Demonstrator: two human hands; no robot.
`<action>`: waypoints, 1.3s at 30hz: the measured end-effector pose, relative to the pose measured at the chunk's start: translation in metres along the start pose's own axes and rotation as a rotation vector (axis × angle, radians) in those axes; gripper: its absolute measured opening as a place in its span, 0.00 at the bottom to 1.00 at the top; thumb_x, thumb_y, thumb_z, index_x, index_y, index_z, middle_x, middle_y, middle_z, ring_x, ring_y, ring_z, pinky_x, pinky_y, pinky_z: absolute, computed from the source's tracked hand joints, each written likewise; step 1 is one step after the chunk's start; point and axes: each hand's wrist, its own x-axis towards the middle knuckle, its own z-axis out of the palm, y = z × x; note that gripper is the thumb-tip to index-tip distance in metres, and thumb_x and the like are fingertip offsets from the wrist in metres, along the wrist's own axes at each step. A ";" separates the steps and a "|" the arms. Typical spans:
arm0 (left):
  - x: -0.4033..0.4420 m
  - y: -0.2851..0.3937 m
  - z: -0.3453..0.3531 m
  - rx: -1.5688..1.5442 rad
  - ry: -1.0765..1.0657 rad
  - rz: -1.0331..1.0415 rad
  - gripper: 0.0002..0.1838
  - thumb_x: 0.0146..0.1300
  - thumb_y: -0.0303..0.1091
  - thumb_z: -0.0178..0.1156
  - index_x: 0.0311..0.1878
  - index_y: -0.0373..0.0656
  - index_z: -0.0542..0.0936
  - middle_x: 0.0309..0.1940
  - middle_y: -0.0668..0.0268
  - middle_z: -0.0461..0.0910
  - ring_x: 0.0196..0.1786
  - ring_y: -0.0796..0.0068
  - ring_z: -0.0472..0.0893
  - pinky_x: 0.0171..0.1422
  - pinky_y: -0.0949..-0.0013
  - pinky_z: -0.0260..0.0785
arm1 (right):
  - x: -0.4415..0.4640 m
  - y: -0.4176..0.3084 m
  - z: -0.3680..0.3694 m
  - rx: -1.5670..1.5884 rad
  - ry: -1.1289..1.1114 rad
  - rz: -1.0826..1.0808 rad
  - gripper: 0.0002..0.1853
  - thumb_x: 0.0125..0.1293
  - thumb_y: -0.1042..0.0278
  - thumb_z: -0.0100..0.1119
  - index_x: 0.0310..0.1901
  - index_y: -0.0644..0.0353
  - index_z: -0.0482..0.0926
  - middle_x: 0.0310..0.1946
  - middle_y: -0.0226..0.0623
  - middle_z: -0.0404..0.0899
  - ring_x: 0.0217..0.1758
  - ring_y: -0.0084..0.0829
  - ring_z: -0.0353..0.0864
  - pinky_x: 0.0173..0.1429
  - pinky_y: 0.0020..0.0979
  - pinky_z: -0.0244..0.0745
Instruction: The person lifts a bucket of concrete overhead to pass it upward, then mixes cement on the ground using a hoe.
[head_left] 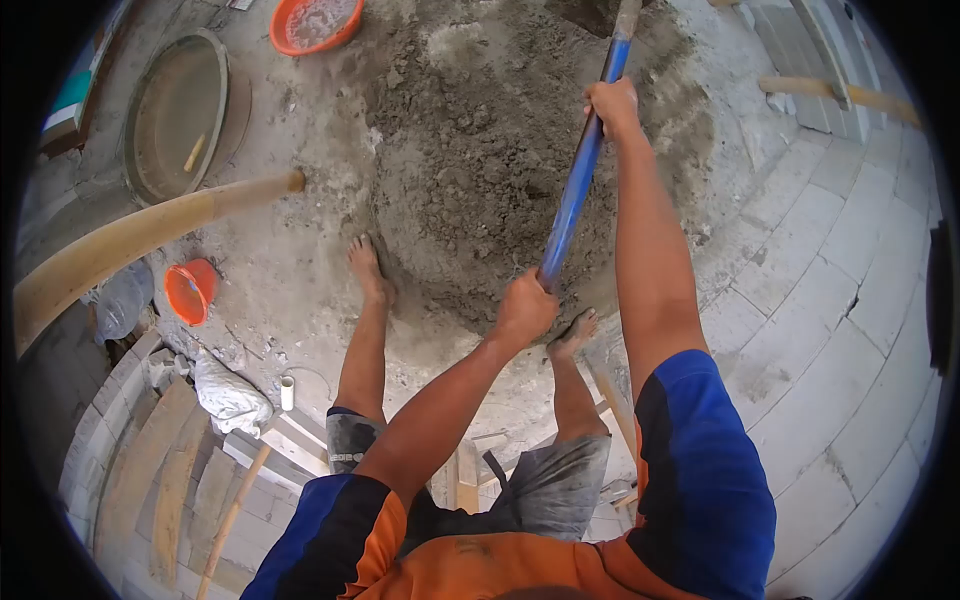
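A long-handled hoe (578, 185) with a worn blue shaft slants across the grey mortar mix (470, 150). My left hand (526, 308) is wrapped round the lower end of the shaft, close to my body. Farther up, my right hand (612, 103) grips the same shaft with its arm stretched out. The tool's dark head is at the top edge, partly cut off and hard to make out. The damp, crumbly mix is spread on the ground before my bare feet, which stand apart at its near edge.
An orange basin (318, 22) of cloudy water stands beside the mix. A large round tub (135, 115) is at left, near a wooden post (150, 225) and an orange bucket (190, 291). A pale block wall (820, 330) rises on the right. Planks (175, 480) lie lower left.
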 end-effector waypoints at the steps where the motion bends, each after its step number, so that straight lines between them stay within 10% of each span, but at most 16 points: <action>1: 0.011 0.017 -0.010 -0.036 -0.018 -0.006 0.20 0.54 0.31 0.62 0.51 0.34 0.81 0.38 0.42 0.85 0.45 0.40 0.85 0.50 0.50 0.77 | 0.045 0.002 0.010 0.014 -0.017 -0.004 0.23 0.57 0.76 0.63 0.53 0.78 0.71 0.32 0.47 0.79 0.25 0.34 0.82 0.29 0.37 0.78; 10: -0.104 -0.048 -0.077 -0.078 -0.158 -0.153 0.14 0.51 0.30 0.63 0.41 0.35 0.77 0.27 0.55 0.78 0.30 0.62 0.78 0.38 0.59 0.71 | -0.096 0.033 0.060 -0.123 -0.037 0.269 0.23 0.62 0.77 0.57 0.56 0.82 0.69 0.33 0.52 0.81 0.23 0.38 0.83 0.25 0.40 0.79; 14: -0.222 -0.080 -0.133 0.102 -0.207 -0.330 0.20 0.50 0.30 0.62 0.47 0.32 0.79 0.34 0.40 0.82 0.41 0.40 0.84 0.49 0.51 0.75 | -0.224 0.078 0.075 -0.031 -0.151 0.398 0.23 0.60 0.78 0.59 0.54 0.78 0.63 0.29 0.50 0.77 0.22 0.38 0.82 0.25 0.38 0.79; 26: -0.457 -0.186 -0.266 0.495 -0.073 -0.350 0.08 0.49 0.30 0.65 0.34 0.41 0.80 0.25 0.49 0.81 0.33 0.42 0.83 0.38 0.51 0.75 | -0.537 0.027 0.024 0.535 -0.180 0.415 0.24 0.61 0.79 0.60 0.52 0.67 0.54 0.28 0.45 0.75 0.22 0.33 0.81 0.26 0.35 0.79; 35: -0.287 -0.140 -0.211 0.533 0.004 -0.378 0.12 0.55 0.33 0.63 0.43 0.43 0.84 0.35 0.45 0.85 0.44 0.42 0.85 0.52 0.47 0.76 | -0.322 0.149 0.135 0.270 -0.284 0.618 0.28 0.58 0.81 0.61 0.55 0.69 0.55 0.37 0.49 0.71 0.27 0.39 0.81 0.28 0.40 0.82; 39: -0.274 -0.158 -0.176 0.425 0.000 -0.335 0.12 0.55 0.33 0.63 0.43 0.43 0.84 0.34 0.45 0.85 0.44 0.42 0.85 0.53 0.47 0.76 | -0.321 0.086 0.102 0.151 -0.237 0.517 0.26 0.58 0.80 0.62 0.53 0.70 0.57 0.35 0.50 0.74 0.24 0.39 0.82 0.26 0.39 0.81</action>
